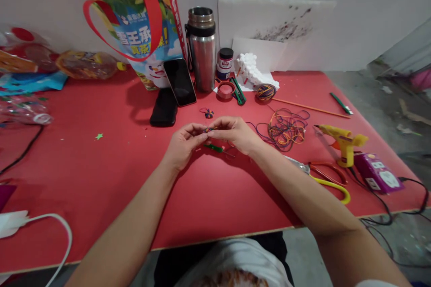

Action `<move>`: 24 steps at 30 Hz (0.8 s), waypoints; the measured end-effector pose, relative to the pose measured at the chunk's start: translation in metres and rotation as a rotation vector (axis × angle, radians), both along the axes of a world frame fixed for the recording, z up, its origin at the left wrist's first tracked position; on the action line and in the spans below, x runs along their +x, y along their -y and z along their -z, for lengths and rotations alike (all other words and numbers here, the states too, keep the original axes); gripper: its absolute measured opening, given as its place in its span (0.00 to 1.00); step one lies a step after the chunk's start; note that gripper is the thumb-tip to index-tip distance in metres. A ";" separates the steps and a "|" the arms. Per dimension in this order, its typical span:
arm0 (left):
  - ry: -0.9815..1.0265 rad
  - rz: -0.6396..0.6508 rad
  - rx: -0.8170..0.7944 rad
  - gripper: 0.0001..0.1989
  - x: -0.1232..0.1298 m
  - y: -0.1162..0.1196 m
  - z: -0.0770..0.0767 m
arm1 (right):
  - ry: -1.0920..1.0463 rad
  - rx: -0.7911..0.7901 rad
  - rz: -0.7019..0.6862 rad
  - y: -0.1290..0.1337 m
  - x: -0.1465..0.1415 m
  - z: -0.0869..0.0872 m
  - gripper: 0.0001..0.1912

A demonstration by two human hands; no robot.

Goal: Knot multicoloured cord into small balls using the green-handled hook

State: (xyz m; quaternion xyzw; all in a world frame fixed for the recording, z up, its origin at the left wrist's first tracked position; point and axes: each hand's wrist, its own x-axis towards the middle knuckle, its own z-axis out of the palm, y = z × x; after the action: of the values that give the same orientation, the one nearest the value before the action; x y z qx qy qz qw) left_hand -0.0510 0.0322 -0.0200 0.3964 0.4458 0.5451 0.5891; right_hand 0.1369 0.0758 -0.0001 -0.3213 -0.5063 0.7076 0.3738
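Note:
Above the middle of the red table, my left hand point(184, 142) and my right hand point(232, 132) meet at the fingertips. Between them they pinch a small knotted piece of multicoloured cord point(210, 129), mostly covered by the fingers. Just beyond lies a second small knotted cord piece point(209, 114) with a loop. Under my hands rests a green-handled tool point(215, 148) with a thin metal shaft; its tip is too small to make out. To the right, a loose tangle of orange and dark cord point(286, 130) spreads out, near a wound ball of cord point(266, 92).
At the back stand a printed bag point(134, 22), a steel flask point(204, 53), a leaning phone point(180, 81), a jar point(225, 62) and a green cutter point(238, 91). On the right are a yellow glue gun point(345, 141), red- and yellow-handled pliers point(328, 174) and a purple box point(377, 172) with cables.

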 end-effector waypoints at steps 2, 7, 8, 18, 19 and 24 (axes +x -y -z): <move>0.052 0.062 -0.061 0.22 0.001 0.001 -0.003 | -0.050 -0.138 -0.035 0.003 0.003 0.000 0.17; 0.080 0.064 -0.132 0.23 0.002 0.001 -0.004 | -0.061 -0.274 -0.027 0.003 0.010 0.006 0.20; 0.072 0.047 -0.135 0.22 0.002 0.001 -0.003 | -0.057 -0.277 -0.011 0.002 0.011 0.007 0.20; -0.309 -0.266 0.015 0.11 -0.012 -0.015 -0.005 | 0.024 -0.097 0.356 -0.013 0.017 0.027 0.11; -0.357 -0.278 0.018 0.10 -0.013 -0.020 -0.005 | 0.034 -0.077 0.374 -0.015 0.017 0.029 0.11; -0.572 -0.204 0.020 0.05 -0.018 -0.060 0.001 | 0.087 -0.030 0.334 -0.019 0.019 0.033 0.12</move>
State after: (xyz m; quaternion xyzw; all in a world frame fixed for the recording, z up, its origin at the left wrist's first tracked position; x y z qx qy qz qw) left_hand -0.0694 0.0922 -0.0214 0.4928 0.6257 0.4720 0.3780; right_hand 0.1554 0.0948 -0.0329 -0.4366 -0.4511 0.6286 0.4591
